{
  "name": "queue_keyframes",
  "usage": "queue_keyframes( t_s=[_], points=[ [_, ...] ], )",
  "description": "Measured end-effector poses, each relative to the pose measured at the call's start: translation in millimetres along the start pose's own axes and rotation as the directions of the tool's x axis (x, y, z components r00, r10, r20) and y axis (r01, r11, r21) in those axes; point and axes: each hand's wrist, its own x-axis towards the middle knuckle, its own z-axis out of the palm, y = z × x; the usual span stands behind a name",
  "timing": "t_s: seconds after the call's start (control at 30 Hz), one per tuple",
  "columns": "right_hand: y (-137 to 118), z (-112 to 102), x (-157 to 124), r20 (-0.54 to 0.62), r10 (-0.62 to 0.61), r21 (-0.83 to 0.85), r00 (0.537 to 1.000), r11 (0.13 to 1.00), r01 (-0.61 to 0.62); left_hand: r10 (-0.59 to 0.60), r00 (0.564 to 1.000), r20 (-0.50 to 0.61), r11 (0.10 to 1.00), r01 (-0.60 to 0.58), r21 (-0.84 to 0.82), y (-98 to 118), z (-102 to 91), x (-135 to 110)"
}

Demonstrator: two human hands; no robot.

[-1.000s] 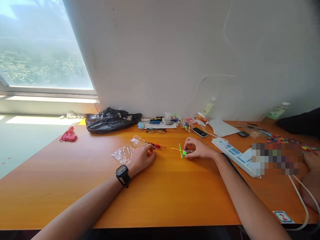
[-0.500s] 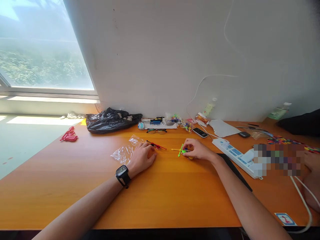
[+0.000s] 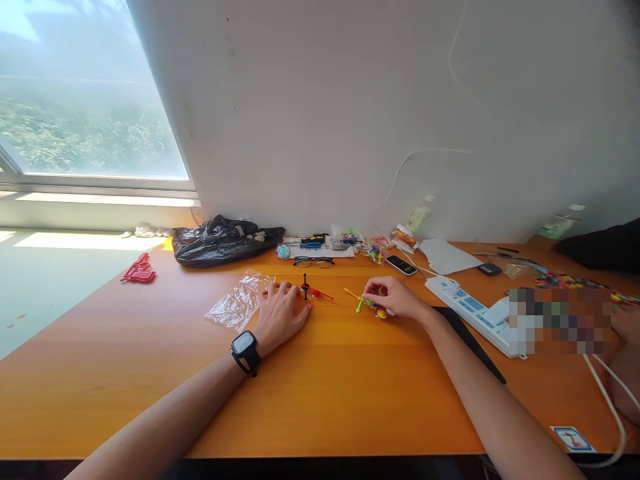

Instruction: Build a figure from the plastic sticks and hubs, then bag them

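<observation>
My left hand (image 3: 283,315), with a ring and a black watch on the wrist, rests palm down on the table with its fingers spread. Its fingers overlap the edge of a clear plastic bag (image 3: 235,303). Just right of its fingertips stands a small black-and-red plastic toy (image 3: 316,293) with arrow-tipped rods. Across a short gap, my right hand (image 3: 393,297) pinches a small yellow-and-green plastic toy (image 3: 359,306) with similar arrow tips. The fingers partly cover this toy, and a round yellow piece (image 3: 381,314) shows below them.
Along the back lie a black plastic bag (image 3: 220,243), glasses (image 3: 313,263) and a black phone-like device (image 3: 401,265). A white power strip (image 3: 470,310) is right of my right hand. At left lies a red plastic piece (image 3: 139,270). Another person's arm (image 3: 623,373) shows at far right.
My left hand has shifted slightly left, pushing the clear bag left. The black-and-red toy shows more fully, its black rod turned upright. The yellow-and-green toy has turned in my right hand.
</observation>
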Motion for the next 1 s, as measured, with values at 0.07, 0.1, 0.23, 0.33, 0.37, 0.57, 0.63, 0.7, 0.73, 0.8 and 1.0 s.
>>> queue_keyframes(
  t_s=[0.07,0.1,0.23,0.33,0.37,0.57,0.63,0.7,0.73,0.8,1.0],
  points=[
    [0,1,0,0.037,0.017,0.012,0.999,1.000,-0.018,0.005,1.000,-0.020,1.000,-0.005,0.002,-3,3.5,0],
    [0,1,-1,0.052,0.022,0.011,0.998,1.000,-0.023,0.008,1.000,-0.027,1.000,-0.008,-0.001,-4,6.4,0],
    [3,2,0,0.053,0.021,-0.018,0.998,1.000,-0.020,-0.030,1.000,-0.011,1.000,0.030,-0.009,-10,19.4,0],
    [5,1,-1,0.051,0.011,-0.038,0.999,0.999,-0.009,-0.075,0.997,0.002,0.997,0.075,0.005,-12,26.0,1],
    [5,0,-1,0.057,0.004,-0.039,0.998,0.999,-0.001,-0.071,0.997,-0.007,0.997,0.071,0.006,-12,27.2,1],
    [7,-2,-2,0.090,-0.027,-0.066,0.996,0.997,0.033,0.090,0.986,-0.139,0.993,-0.100,-0.062,-10,24.8,4],
    [9,0,0,0.070,-0.050,-0.097,0.996,0.994,0.057,0.177,0.973,-0.152,0.975,-0.194,-0.110,-7,21.9,5],
    [11,5,2,0.037,-0.076,-0.121,0.996,0.989,0.080,0.264,0.953,-0.146,0.943,-0.287,-0.170,-5,19.7,5],
    [11,7,2,0.021,-0.085,-0.125,0.996,0.988,0.087,0.302,0.942,-0.144,0.924,-0.327,-0.200,-4,19.2,5],
    [11,11,4,-0.008,-0.089,-0.116,0.996,0.989,0.088,0.365,0.919,-0.152,0.886,-0.393,-0.248,-4,19.9,5],
    [13,12,8,-0.162,-0.038,0.009,0.986,0.999,0.040,0.581,0.799,-0.155,0.743,-0.598,-0.300,-5,24.2,3]
  ],
)
